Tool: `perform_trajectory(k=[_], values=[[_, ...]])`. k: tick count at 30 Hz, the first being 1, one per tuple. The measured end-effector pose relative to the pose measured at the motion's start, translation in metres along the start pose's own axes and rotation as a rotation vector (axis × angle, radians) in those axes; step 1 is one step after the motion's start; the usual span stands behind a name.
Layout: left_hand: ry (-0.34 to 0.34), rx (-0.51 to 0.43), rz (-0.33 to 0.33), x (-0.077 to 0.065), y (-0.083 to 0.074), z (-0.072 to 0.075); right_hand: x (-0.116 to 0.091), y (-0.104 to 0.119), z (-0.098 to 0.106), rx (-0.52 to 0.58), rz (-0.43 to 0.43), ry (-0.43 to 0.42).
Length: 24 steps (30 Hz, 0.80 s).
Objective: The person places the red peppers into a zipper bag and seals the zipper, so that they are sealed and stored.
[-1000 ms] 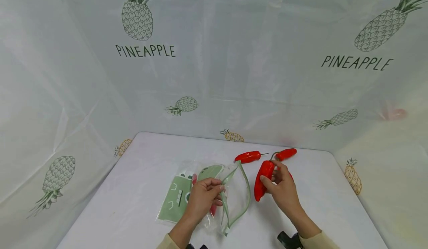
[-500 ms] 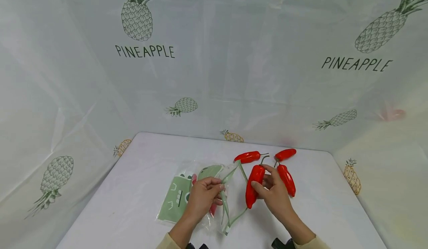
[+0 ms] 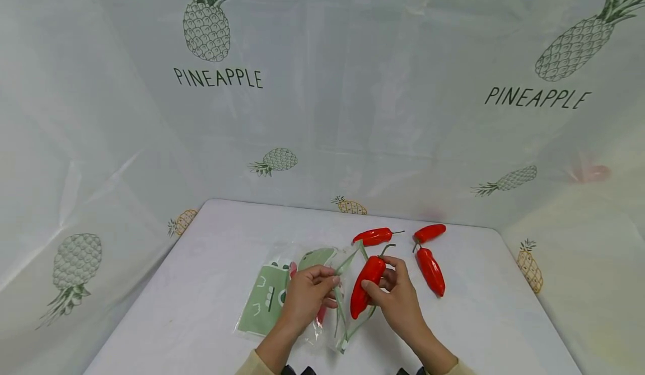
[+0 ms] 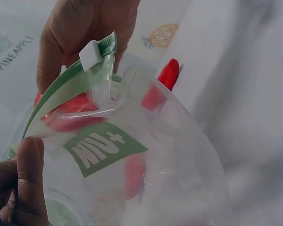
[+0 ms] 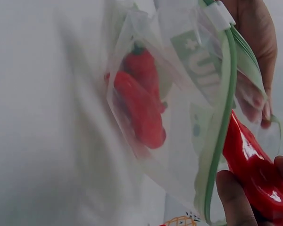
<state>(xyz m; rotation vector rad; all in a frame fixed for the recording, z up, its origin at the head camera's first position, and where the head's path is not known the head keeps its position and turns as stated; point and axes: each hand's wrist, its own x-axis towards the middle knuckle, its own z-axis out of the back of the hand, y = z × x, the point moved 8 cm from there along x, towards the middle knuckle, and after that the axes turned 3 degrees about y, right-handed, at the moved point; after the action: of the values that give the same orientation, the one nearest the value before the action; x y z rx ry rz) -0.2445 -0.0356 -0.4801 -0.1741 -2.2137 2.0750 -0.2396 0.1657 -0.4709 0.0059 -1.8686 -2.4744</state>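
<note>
While round pepper point(image 3: 369, 277), right hand point(image 3: 398, 302) curled

Bag point(image 4: 108, 146) on table point(image 3: 201, 319), mouth to the right — peppers point(image 5: 140, 110) inside. Held pepper point(image 3: 365, 291) at mouth, between left hand point(image 3: 308, 295) and right hand point(image 3: 398, 299). Far pepper point(image 3: 374, 236) beyond bag; two loose peppers point(image 3: 430, 271) farther right — sheet point(image 3: 378, 112) behind table.

Held pepper point(image 3: 369, 286): glossy red, green stem. Loose peppers point(image 3: 430, 271): same red. Clear bag point(image 5: 179, 160): green zip strip point(image 5: 225, 70), white slider point(image 5: 219, 16), green label point(image 4: 106, 149) with white lettering. Green panel point(image 3: 263, 303): white markings. Table point(image 3: 201, 285): pale lilac-white. Curtain point(image 3: 378, 84): greyish white, dark-green line-drawn pineapples point(image 3: 206, 31), small yellow-orange pineapples point(image 3: 531, 268). Sleeves point(image 3: 254, 365): pale yellow.
</note>
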Motion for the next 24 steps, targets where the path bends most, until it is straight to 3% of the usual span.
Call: perform_trajectory(k=[10,24], values=[[0.014,-0.018,-0.011,-0.001,-0.002,-0.002,-0.005,-0.001,-0.021,-0.062,0.041,0.061],[0.013,-0.017,-0.025,-0.003,-0.010,0.000,-0.004,-0.005,-0.038,-0.137,0.007,0.191]])
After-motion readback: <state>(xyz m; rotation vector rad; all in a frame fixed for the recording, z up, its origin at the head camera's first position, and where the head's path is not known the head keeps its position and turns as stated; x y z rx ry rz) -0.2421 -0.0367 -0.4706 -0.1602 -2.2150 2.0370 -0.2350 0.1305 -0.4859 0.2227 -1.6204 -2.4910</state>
